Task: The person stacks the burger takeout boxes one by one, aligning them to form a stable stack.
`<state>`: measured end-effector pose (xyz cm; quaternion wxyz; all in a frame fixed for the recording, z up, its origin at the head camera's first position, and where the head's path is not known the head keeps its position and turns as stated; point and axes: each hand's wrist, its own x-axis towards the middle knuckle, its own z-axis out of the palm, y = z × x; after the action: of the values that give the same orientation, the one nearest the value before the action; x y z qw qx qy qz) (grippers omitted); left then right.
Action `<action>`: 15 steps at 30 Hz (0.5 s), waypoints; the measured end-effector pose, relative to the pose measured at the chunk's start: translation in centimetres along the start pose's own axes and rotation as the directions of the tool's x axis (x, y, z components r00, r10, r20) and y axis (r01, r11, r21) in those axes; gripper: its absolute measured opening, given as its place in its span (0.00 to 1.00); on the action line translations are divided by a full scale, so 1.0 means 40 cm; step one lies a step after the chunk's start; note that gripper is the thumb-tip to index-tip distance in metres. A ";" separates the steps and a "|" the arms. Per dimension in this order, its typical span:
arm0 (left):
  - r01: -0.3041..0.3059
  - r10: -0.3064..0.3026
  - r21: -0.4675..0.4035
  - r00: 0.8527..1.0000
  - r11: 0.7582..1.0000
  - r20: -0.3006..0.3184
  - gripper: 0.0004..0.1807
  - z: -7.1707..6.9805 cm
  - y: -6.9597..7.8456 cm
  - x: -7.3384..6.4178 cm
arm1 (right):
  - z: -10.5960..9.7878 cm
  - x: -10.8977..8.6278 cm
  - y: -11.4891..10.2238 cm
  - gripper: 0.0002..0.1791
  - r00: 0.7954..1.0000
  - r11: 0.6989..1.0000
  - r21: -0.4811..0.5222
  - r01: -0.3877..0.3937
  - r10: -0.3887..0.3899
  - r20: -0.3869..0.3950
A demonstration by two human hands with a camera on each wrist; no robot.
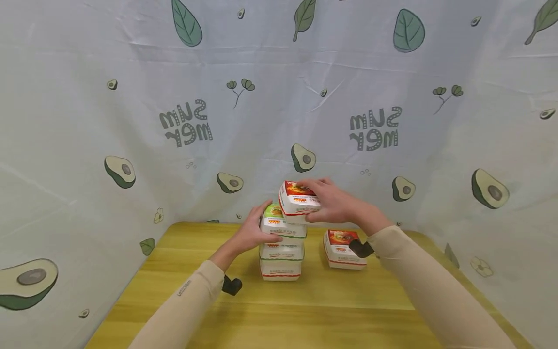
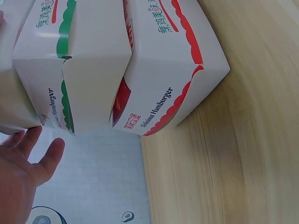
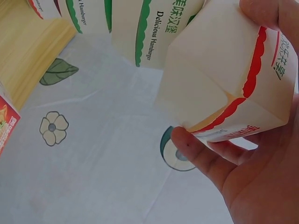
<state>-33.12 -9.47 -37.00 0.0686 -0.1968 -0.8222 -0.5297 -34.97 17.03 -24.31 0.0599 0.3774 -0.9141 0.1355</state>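
Three white hamburger boxes are stacked on the table: a red-trimmed one [image 1: 281, 272] at the bottom, a green-trimmed one [image 2: 96, 60] in the middle and another green-trimmed one [image 1: 285, 231] on top. My left hand [image 1: 253, 231] holds the top box from the left, thumb across its front and fingers at its side and back. In the right wrist view, my right hand [image 3: 261, 179] grips a red-trimmed hamburger box [image 3: 210, 70] between thumb and fingers. That box [image 1: 298, 206], tilted, overlaps the stack's upper right in the head view.
A further red-trimmed hamburger box [image 1: 344, 252] stands on the wooden table [image 1: 322, 320], right of the stack. Behind the table hangs a pale curtain [image 1: 270, 131] printed with avocados and leaves. Dark wrist mounts [image 1: 232, 286] stick out from both sleeves.
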 end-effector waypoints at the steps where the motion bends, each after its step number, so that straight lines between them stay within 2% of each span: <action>1: -0.001 0.001 -0.002 1.000 1.000 0.000 0.60 0.000 -0.001 0.001 | 0.001 0.001 0.000 0.48 1.000 1.000 -0.002 0.004 -0.004 -0.001; 15: -0.018 0.018 0.000 1.000 1.000 0.009 0.59 -0.002 -0.006 -0.001 | 0.002 0.022 -0.026 0.48 1.000 1.000 -0.017 0.021 -0.021 0.021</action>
<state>-33.20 -9.66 -37.20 0.0699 -0.2064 -0.8208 -0.5280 -34.88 15.72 -23.97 0.0552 0.3879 -0.9118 0.1229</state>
